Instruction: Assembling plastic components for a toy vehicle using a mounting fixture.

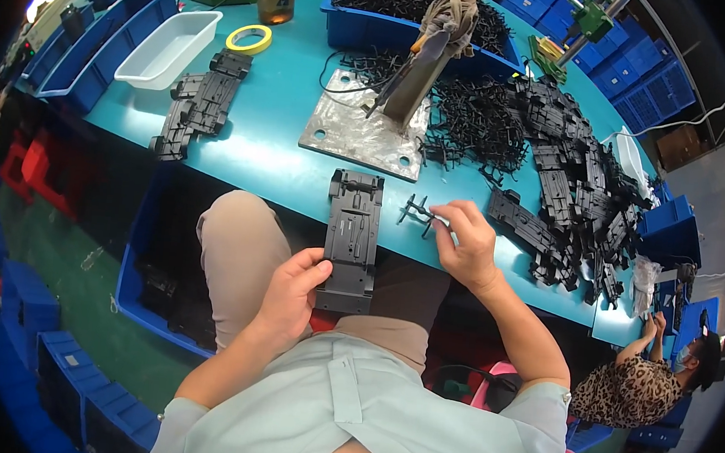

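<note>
1. Plate (352, 234), long and black: held across near edge of tabletop (273, 173).
2. Left grip (291, 287): clamped on plate's lower left edge; best held firm, fingers clear of the middle.
3. Right grip (469, 245): thumb and finger apparently together on one end of small rod piece (417, 208), right of plate. Light pinch advised; thin arms may bend.
4. Metal stand (368, 135) beyond: judged wise to hold plate's far end off it.

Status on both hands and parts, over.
Left hand: gripping flat black chassis. Right hand: pinching small branched black part. Metal post on base plate just beyond chassis.
</note>
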{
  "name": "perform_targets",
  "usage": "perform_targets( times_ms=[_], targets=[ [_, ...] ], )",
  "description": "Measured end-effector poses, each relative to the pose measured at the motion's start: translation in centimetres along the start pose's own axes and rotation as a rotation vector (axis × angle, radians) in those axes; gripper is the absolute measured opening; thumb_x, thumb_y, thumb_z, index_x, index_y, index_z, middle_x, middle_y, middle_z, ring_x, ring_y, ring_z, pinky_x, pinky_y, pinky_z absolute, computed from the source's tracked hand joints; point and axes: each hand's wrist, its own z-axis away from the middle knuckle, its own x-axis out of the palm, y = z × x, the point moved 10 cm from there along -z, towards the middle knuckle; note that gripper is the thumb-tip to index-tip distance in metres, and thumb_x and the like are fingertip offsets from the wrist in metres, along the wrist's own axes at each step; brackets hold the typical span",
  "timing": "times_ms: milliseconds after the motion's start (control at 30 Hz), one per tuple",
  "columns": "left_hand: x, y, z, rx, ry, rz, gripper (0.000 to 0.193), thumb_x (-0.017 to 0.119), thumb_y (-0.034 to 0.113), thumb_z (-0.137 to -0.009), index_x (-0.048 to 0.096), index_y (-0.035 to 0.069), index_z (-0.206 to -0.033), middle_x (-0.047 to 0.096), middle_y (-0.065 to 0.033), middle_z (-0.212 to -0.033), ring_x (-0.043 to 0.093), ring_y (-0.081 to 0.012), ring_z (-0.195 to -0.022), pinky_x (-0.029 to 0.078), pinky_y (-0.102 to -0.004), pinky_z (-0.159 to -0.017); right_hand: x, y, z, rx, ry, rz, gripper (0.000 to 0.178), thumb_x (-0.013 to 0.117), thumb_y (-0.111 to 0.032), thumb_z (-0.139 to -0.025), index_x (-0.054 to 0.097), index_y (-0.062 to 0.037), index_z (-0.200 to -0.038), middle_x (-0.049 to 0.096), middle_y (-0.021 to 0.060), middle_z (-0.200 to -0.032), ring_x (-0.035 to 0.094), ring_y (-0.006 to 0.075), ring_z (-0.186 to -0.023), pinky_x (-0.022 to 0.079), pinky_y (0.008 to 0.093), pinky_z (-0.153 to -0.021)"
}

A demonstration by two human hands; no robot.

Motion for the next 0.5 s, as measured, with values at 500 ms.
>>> perform_targets(
  times_ms=[500],
  targets=[
    [-1.2, 0.3, -0.8, 0.075, 0.084, 0.059, 0.013, 0.052, 0.006, -0.092, 0.052, 0.001, -0.104, 0.062, -0.0073, -0.097, 0.061, -0.0132, -0.086, 0.052, -0.029, -0.077, 2.4, -9.0, -1.4, -0.292, -0.134, -0.31, 0.032, 0.07, 0.003, -0.063, 0.068, -0.0095, -0.092, 0.062, 0.0051, -0.081, 0.057, 0.0217, -0.065, 0.045, 0.031, -0.055]
  ],
)
